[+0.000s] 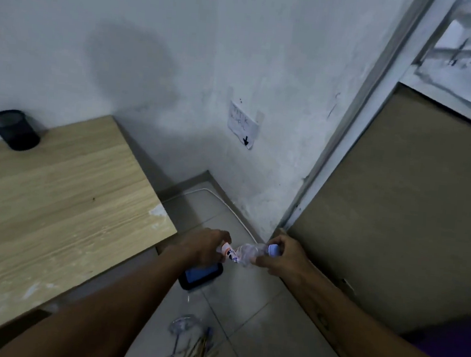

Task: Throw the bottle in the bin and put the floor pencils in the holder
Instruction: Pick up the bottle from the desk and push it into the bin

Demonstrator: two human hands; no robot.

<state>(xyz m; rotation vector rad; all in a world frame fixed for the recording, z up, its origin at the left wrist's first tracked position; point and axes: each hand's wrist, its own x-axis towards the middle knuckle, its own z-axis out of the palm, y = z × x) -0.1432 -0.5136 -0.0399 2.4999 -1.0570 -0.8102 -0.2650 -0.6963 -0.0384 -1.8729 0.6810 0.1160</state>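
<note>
A clear plastic bottle [246, 252] with a pale blue cap and an orange-and-white label lies sideways between my hands, above the floor. My left hand [204, 246] grips its label end. My right hand [281, 257] has its fingers around the capped end. Below my left wrist sits a small black bin [202, 276] with a blue inside, partly hidden by my forearm. Several pencils [196, 353] lie scattered on the tiled floor near the bottom edge. A black mesh holder [14, 129] stands at the far left back of the wooden desk [54, 198].
A white wall with a taped paper note [243, 124] rises behind. A brown door panel [398, 208] fills the right. A white cable [226, 206] runs along the skirting. A round clear object [183, 323] lies on the tiles by the pencils.
</note>
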